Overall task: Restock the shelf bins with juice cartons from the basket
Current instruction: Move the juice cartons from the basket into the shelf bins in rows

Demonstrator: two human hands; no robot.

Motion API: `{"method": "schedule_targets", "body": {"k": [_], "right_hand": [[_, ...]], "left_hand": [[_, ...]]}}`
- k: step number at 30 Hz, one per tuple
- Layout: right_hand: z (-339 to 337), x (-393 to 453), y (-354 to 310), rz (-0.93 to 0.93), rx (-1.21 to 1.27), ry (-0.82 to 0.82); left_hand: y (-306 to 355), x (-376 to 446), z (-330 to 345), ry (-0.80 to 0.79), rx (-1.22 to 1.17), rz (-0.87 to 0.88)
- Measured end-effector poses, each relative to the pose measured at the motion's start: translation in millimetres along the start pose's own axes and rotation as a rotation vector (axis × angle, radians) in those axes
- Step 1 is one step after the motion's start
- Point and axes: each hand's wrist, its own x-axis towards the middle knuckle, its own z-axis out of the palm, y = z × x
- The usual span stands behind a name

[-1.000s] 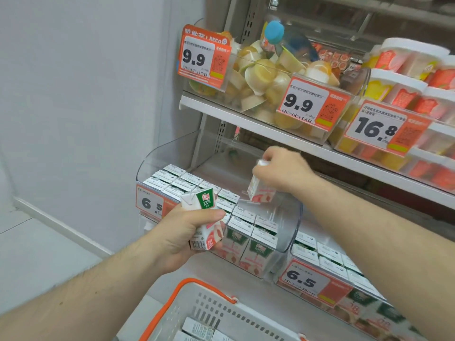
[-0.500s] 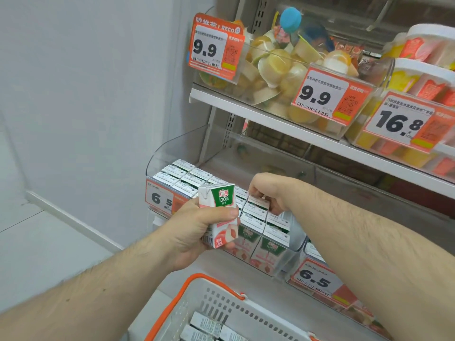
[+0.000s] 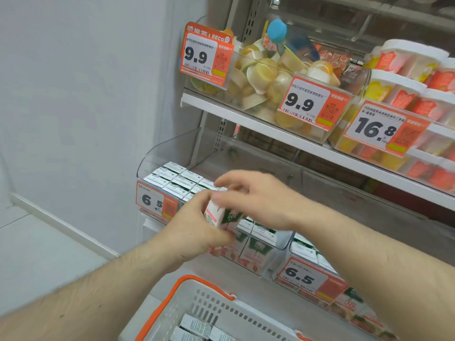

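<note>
My left hand [image 3: 192, 232] holds a small white and green juice carton [image 3: 222, 216], tilted, in front of the clear shelf bin [image 3: 172, 146] with a 6.5 tag. My right hand [image 3: 261, 198] reaches over from the right, and its thumb and fingers close around the carton's top. Rows of cartons [image 3: 177, 179] stand upright in the bin. The white basket [image 3: 221, 308] with an orange handle sits below my arms and holds more cartons [image 3: 197, 328].
A second clear bin [image 3: 302, 276] with a 6.5 tag stands to the right and holds cartons. The shelf above [image 3: 246, 119] carries bins of jelly cups and tubs with 9.9 and 16.8 tags. A pale wall and floor lie to the left.
My right hand has left the carton it set down in the bin and has moved left onto the carton in my left hand. That carton has tilted.
</note>
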Motion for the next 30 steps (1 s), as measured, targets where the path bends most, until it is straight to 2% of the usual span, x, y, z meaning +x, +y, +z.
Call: {"method": "schedule_targets", "body": {"k": [2, 4, 7, 9, 11, 14, 19, 21, 25, 28, 30], "right_hand": [[9, -9, -5, -0.019, -0.132, 0.028], [6, -11, -5, 0.017, -0.176, 0.133], [-21, -4, 3, 0.139, -0.168, 0.363], [-41, 7, 14, 0.275, -0.285, 0.396], [-50, 23, 25, 0.402, -0.399, 0.331], [-43, 46, 42, 0.553, -0.416, 0.178], [-23, 62, 46, 0.667, -0.407, -0.022], [-15, 64, 49, 0.7, -0.295, -0.11], [-3, 68, 67, 0.866, -0.054, -0.1], [2, 67, 73, 1.021, 0.299, -0.121], [1, 67, 74, 1.041, 0.309, -0.137]], "left_hand": [[1, -1, 3, 0.014, -0.01, 0.014], [1, -2, 6, 0.04, -0.016, 0.017], [2, -3, 7, 0.086, -0.032, -0.012], [1, -2, 6, 0.081, -0.031, -0.062], [-2, -1, 6, 0.047, -0.008, -0.129], [-6, 0, 9, 0.006, 0.026, -0.215], [-9, 2, 8, -0.013, 0.049, -0.255], [-10, 3, 7, -0.023, 0.053, -0.263], [-11, 3, 6, -0.046, 0.081, -0.264], [-12, 3, 8, -0.065, 0.106, -0.264], [-13, 2, 11, -0.082, 0.133, -0.263]]}}
